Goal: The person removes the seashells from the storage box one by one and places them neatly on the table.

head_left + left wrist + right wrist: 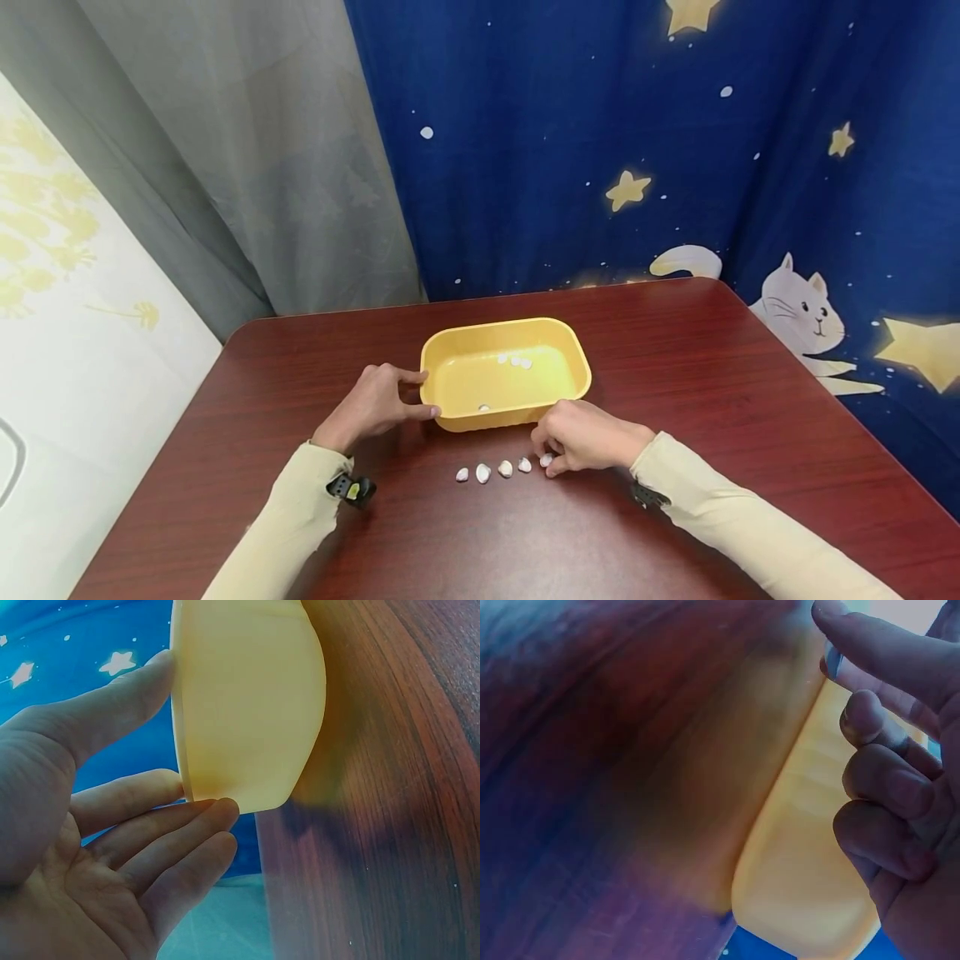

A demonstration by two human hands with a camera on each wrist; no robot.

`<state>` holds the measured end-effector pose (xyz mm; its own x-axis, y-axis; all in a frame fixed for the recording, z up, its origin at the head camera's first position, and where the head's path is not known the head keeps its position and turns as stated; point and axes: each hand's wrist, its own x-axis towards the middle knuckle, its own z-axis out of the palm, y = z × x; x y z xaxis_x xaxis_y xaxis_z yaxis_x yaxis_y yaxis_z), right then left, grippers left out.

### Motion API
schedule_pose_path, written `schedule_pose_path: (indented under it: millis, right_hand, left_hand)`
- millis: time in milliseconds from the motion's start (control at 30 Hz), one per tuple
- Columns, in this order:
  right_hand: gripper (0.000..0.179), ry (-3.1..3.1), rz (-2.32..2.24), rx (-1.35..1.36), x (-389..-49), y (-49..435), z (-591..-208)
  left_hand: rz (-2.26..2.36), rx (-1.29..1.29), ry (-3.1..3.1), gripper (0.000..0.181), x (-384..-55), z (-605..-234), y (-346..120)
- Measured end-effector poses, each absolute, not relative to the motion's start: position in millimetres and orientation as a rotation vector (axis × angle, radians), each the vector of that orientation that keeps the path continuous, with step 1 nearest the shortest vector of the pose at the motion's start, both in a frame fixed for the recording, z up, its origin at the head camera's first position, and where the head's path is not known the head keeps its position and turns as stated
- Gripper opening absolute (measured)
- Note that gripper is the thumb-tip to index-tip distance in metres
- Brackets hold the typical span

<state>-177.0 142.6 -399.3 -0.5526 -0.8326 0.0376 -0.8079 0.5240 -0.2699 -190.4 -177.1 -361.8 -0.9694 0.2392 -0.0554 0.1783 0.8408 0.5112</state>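
Note:
A yellow plastic tub (450, 340) stands on the table, with several small pale shells (515, 362) inside it. My left hand (381, 402) rests against its left end, the thumb and the extended fingers touching near the rim, as the left wrist view (97, 802) also shows. Below the front wall, my right hand (588, 435) pinches a small whitish seashell (546, 460) between thumb and forefinger. In the right wrist view only the edge of that shell (832, 660) shows. Left of it, several seashells (506, 469) lie in a row on the tabletop.
The reddish-brown wooden table (675, 350) has rounded far corners. Behind it hang a blue curtain (525, 167) with stars and a cat, and a grey curtain (300, 167). A white panel (60, 333) stands at the left.

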Motion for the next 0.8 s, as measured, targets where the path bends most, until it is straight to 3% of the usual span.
schedule_pose_path:
  millis: [800]
  right_hand:
    - [0.015, 2.625, -0.405, -1.391, -181.0, 140.1, -404.8]
  left_hand:
    - [0.764, 0.32, 2.911, 0.07, -190.5, -363.1, -177.7]
